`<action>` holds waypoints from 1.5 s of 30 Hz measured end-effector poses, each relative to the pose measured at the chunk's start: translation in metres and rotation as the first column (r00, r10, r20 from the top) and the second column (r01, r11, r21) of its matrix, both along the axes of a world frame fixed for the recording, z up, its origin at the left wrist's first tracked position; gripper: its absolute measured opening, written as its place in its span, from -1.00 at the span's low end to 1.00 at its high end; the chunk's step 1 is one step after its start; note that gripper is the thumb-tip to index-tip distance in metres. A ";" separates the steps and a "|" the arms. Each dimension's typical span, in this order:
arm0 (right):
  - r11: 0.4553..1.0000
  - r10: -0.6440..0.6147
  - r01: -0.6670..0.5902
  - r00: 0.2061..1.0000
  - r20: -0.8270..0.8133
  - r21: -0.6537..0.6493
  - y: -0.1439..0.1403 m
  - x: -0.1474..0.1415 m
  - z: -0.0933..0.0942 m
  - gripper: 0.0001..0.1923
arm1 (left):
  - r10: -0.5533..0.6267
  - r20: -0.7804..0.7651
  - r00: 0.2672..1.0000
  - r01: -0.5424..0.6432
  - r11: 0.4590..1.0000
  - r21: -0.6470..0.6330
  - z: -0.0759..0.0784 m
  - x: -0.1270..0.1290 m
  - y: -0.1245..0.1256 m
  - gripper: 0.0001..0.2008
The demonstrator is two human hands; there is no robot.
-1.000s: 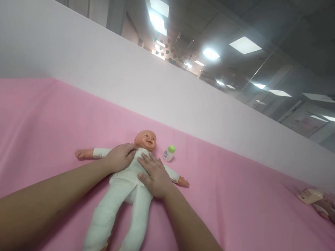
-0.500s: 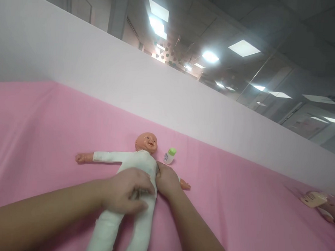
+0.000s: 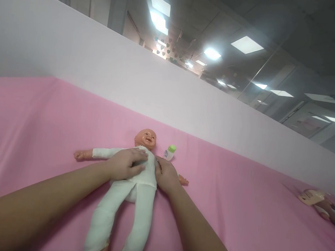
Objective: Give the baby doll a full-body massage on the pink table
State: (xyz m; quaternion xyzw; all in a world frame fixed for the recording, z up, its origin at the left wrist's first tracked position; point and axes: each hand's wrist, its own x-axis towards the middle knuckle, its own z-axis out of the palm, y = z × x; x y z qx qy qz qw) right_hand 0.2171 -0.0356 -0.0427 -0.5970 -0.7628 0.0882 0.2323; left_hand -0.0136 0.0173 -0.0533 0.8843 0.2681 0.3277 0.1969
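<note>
Cloth legs of the soft baby doll in a white bodysuit [image 3: 130,183] lay nearest you, limp on the smooth pink sheet [image 3: 236,205], its plastic head pointing at the white partition. Your left hand [image 3: 125,164] rested flat on its chest, fingers spread rather than gripping; your right hand [image 3: 166,176] pressed against its side by the arm, and I could not tell whether those fingers had closed on the fabric. With neither grip sure, a sideways push could have slid the doll on the slick sheet, and its arm could have knocked over the small white bottle with a green cap [image 3: 169,152] just beyond.
</note>
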 end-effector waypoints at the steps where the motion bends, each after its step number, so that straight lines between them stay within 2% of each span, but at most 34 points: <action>1: 0.998 0.019 -0.018 1.000 -0.015 0.060 -0.001 -0.001 -0.002 -0.62 | 0.078 0.022 0.997 -0.078 0.997 -0.015 -0.002 -0.003 0.005 -0.59; 4: 0.968 0.141 -0.131 0.990 -0.031 0.216 -0.010 -0.009 -0.005 -0.56 | 0.288 0.022 0.957 -0.284 0.953 -0.106 -0.007 -0.013 0.019 -0.65; 7: 0.877 0.393 -0.378 0.919 0.007 0.297 -0.027 -0.025 -0.002 -0.59 | 0.380 -0.030 0.924 -0.380 0.910 -0.164 -0.009 -0.019 0.029 -0.66; 9: 0.782 0.564 -0.549 0.825 0.042 0.296 -0.039 -0.039 0.001 -0.62 | 0.394 -0.057 0.917 -0.398 0.904 -0.155 -0.009 -0.018 0.031 -0.65; 11: 0.702 0.674 -0.669 0.735 0.077 0.245 -0.048 -0.051 0.003 -0.58 | 0.385 -0.079 0.919 -0.393 0.910 -0.134 -0.009 -0.016 0.031 -0.65; 13: 0.685 0.704 -0.711 0.702 0.109 0.161 -0.051 -0.058 0.004 -0.50 | 0.380 -0.096 0.920 -0.389 0.913 -0.122 -0.010 -0.015 0.031 -0.64; 16: 0.767 0.634 -0.642 0.761 0.138 0.015 -0.044 -0.055 0.007 -0.36 | 0.383 -0.115 0.917 -0.395 0.913 -0.104 -0.011 -0.014 0.032 -0.65; 19: 0.854 0.520 -0.516 0.842 0.141 -0.071 -0.030 -0.042 0.009 -0.34 | 0.384 -0.121 0.915 -0.395 0.914 -0.089 -0.012 -0.014 0.033 -0.66; 22: 0.911 0.413 -0.405 0.902 0.127 -0.081 -0.016 -0.029 0.006 -0.36 | 0.380 -0.127 0.916 -0.391 0.917 -0.075 -0.013 -0.013 0.034 -0.65; 28: 0.980 0.196 -0.193 0.979 0.058 -0.049 -0.002 -0.014 0.001 -0.46 | 0.346 -0.147 0.927 -0.357 0.932 -0.057 -0.010 -0.012 0.032 -0.65; 32: 0.988 -0.014 0.026 0.996 0.083 -0.150 -0.001 -0.005 0.009 -0.50 | 0.320 -0.195 0.927 -0.326 0.945 0.003 0.007 -0.012 0.014 -0.69; 34: 0.978 -0.066 0.090 0.989 0.130 -0.188 0.000 -0.002 0.010 -0.50 | 0.254 -0.190 0.949 -0.258 0.966 0.003 0.020 -0.010 -0.004 -0.71; 36: 0.975 -0.080 0.109 0.985 0.155 -0.192 0.001 -0.001 0.010 -0.50 | 0.093 -0.163 0.982 -0.099 0.995 -0.030 0.031 -0.007 -0.026 -0.68; 38: 0.976 -0.079 0.109 0.984 0.161 -0.188 0.003 0.000 0.008 -0.53 | -0.123 -0.149 0.981 0.112 0.990 -0.083 0.039 -0.001 -0.046 -0.69; 39: 0.977 -0.075 0.106 0.984 0.162 -0.186 0.004 0.000 0.007 -0.55 | -0.213 -0.145 0.966 0.199 0.974 -0.106 0.041 0.002 -0.054 -0.69; 41: 0.978 -0.069 0.099 0.984 0.165 -0.181 0.004 -0.001 0.005 -0.55 | -0.316 -0.155 0.936 0.303 0.948 -0.101 0.041 0.007 -0.063 -0.72; 43: 0.978 -0.074 0.106 0.982 0.176 -0.178 0.005 -0.001 0.006 -0.54 | -0.325 -0.194 0.926 0.318 0.946 -0.067 0.037 0.010 -0.063 -0.70; 45: 0.977 -0.074 0.107 0.982 0.175 -0.184 0.004 -0.002 0.007 -0.56 | -0.272 -0.257 0.927 0.271 0.962 -0.040 0.031 0.010 -0.056 -0.62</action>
